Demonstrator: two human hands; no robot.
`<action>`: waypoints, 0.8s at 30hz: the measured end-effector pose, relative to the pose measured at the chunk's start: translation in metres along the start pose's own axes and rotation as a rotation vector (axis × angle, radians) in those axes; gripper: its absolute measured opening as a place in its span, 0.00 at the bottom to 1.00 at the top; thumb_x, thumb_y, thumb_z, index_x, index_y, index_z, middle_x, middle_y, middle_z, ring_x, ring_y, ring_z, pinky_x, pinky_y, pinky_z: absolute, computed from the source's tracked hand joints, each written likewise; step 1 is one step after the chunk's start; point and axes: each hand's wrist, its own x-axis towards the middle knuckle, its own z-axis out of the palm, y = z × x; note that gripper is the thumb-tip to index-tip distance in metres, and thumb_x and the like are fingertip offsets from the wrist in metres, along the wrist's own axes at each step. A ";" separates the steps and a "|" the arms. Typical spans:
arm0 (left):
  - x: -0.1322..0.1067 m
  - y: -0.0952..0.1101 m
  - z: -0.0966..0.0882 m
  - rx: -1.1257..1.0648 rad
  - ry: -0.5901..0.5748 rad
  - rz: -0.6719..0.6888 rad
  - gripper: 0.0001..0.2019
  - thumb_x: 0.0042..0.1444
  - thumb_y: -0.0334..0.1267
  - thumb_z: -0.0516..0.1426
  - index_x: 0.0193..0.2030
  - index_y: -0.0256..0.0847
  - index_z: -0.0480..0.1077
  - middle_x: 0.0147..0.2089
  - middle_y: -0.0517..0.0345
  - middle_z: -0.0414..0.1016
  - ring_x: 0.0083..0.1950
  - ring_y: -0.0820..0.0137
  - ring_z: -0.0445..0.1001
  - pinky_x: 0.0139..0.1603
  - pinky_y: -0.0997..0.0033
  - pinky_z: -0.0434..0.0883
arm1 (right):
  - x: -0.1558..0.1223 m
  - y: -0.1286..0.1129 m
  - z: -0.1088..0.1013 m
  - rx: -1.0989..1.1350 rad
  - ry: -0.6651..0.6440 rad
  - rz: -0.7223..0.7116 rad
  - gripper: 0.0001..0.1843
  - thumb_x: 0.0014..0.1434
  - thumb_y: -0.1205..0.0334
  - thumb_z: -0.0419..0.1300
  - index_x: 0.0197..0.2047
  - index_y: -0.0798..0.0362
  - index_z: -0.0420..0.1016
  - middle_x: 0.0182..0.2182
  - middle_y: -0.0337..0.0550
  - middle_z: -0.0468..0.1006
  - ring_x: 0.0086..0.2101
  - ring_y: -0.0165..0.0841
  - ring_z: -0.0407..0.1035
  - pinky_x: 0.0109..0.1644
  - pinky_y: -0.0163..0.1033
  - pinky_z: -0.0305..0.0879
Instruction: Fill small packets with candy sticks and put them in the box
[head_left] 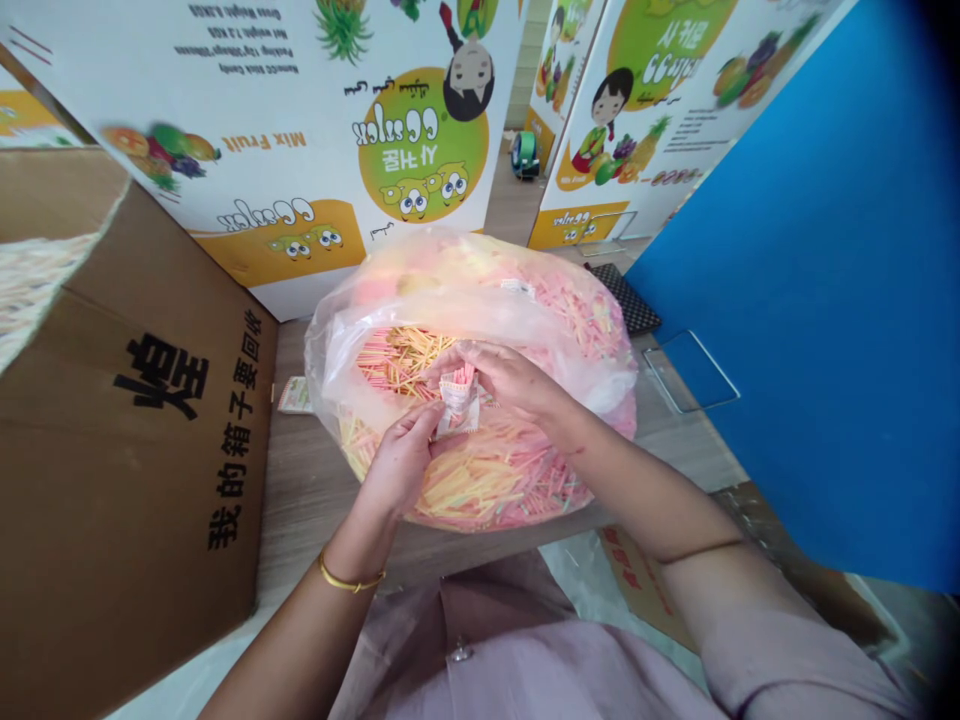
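Note:
A big clear plastic bag [339, 350] full of thin pink and yellow candy sticks [420, 348] lies on the table, its mouth open. Over that mouth, my left hand [405, 450] pinches the left edge of a small clear printed packet [460, 412]. My right hand [510, 378] curls in from the other side, fingers closed around a small bunch of pink sticks [466, 373] at the packet's top. The lower ends of the bunch show inside the packet. Some of the right fingertips are hidden behind the sticks.
A brown carton [172, 480] stands at the left, and white printed cartons [285, 100] form a wall behind. At the right is a blue panel [810, 300] with a wire handle [694, 372]. A green tape roll [524, 154] sits between cartons; a dark patterned object [626, 298] lies behind the bag.

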 end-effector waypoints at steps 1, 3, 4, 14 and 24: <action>0.000 0.000 0.000 -0.008 0.001 -0.004 0.16 0.48 0.49 0.69 0.40 0.42 0.81 0.50 0.53 0.81 0.56 0.59 0.75 0.52 0.59 0.80 | 0.000 -0.001 -0.001 -0.083 0.008 -0.013 0.29 0.70 0.38 0.51 0.48 0.53 0.82 0.50 0.49 0.82 0.53 0.36 0.75 0.56 0.39 0.71; 0.001 0.000 -0.001 -0.025 0.001 -0.015 0.16 0.49 0.48 0.69 0.42 0.42 0.81 0.49 0.53 0.81 0.54 0.61 0.76 0.53 0.58 0.80 | -0.002 -0.004 -0.003 -0.254 0.033 -0.016 0.27 0.70 0.40 0.53 0.48 0.53 0.83 0.51 0.49 0.81 0.54 0.35 0.74 0.62 0.41 0.67; 0.001 -0.001 -0.001 -0.032 -0.001 -0.021 0.16 0.50 0.48 0.69 0.42 0.41 0.81 0.49 0.53 0.81 0.53 0.62 0.76 0.53 0.58 0.80 | -0.002 -0.005 -0.004 -0.298 0.030 -0.010 0.26 0.70 0.41 0.53 0.50 0.53 0.83 0.52 0.49 0.81 0.55 0.35 0.74 0.63 0.41 0.66; -0.002 -0.001 0.001 -0.008 -0.093 0.025 0.16 0.49 0.43 0.71 0.45 0.42 0.82 0.50 0.55 0.83 0.49 0.67 0.79 0.55 0.68 0.76 | -0.002 -0.013 -0.012 -0.293 -0.006 -0.026 0.18 0.70 0.59 0.52 0.49 0.54 0.82 0.51 0.46 0.82 0.53 0.33 0.75 0.62 0.41 0.66; -0.004 0.000 -0.002 -0.055 -0.080 -0.050 0.17 0.47 0.42 0.73 0.44 0.42 0.82 0.52 0.56 0.82 0.51 0.68 0.78 0.52 0.68 0.79 | -0.008 -0.022 -0.015 -0.350 0.053 -0.014 0.25 0.71 0.42 0.52 0.57 0.51 0.76 0.54 0.48 0.79 0.54 0.37 0.73 0.60 0.43 0.67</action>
